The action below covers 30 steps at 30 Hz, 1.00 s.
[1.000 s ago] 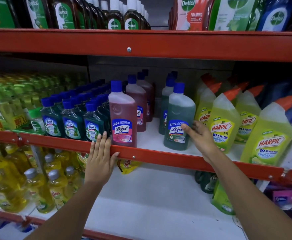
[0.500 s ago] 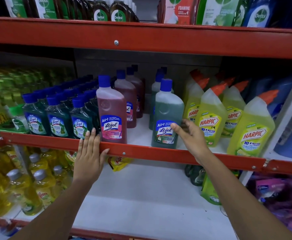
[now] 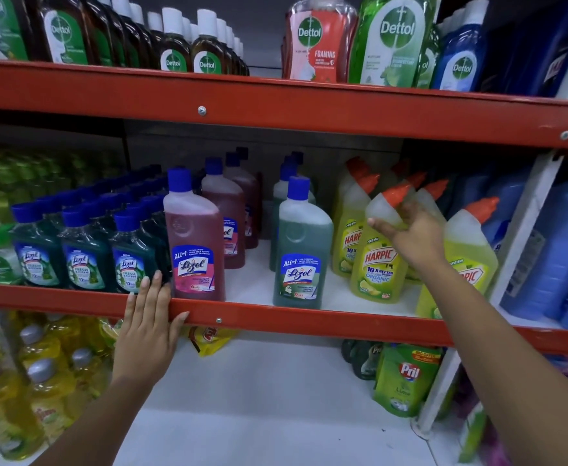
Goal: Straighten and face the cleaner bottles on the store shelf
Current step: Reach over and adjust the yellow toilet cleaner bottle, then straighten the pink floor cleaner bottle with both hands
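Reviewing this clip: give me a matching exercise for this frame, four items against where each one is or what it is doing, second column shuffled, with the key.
Items
1. left hand
2. right hand
3. pink Lizol bottle
4. green Pril pouch

Places or states
A. stands upright at the front edge of the middle shelf, label facing out
B. sits on the lower shelf, at the right
C. rests flat on the red shelf rail
D. wraps the neck of a yellow Harpic bottle

Pairs: 1-C, 2-D, 3-A, 4-B
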Available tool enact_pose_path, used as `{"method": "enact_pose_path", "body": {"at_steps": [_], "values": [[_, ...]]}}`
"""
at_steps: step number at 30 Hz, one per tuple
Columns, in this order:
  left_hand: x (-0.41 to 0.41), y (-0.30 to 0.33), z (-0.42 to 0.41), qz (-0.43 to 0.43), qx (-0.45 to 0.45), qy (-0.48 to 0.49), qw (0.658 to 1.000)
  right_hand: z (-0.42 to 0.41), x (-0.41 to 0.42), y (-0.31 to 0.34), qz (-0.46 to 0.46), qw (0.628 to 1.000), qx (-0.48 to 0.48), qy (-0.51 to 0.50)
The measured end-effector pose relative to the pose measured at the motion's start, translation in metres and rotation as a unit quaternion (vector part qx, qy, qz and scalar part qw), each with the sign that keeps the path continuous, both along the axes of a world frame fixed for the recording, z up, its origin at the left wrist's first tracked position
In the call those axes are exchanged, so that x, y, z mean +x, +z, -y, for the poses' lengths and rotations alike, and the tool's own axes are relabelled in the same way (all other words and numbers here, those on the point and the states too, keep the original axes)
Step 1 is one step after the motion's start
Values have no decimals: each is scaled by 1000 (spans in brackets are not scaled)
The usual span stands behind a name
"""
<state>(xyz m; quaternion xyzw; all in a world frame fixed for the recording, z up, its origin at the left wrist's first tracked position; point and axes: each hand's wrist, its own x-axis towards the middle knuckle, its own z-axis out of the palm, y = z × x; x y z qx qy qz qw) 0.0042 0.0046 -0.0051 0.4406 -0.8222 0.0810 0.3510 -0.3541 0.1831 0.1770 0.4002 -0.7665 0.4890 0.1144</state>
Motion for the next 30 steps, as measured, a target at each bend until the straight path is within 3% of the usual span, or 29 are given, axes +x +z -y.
{"method": "enact_pose_path", "body": {"at_steps": [3, 8, 16, 30], "values": [[4, -4, -1, 1, 2, 1, 1000, 4, 2, -4, 23, 998, 49, 14], [9, -7, 2, -2, 6, 3, 1000, 5, 15, -6, 20, 998, 51, 27], [-1, -19, -16, -4, -12, -14, 1000, -52, 19, -28, 21, 998, -15, 54], [-5, 0, -4, -26, -29, 2, 999, -48, 26, -23, 0, 993, -32, 109]]}}
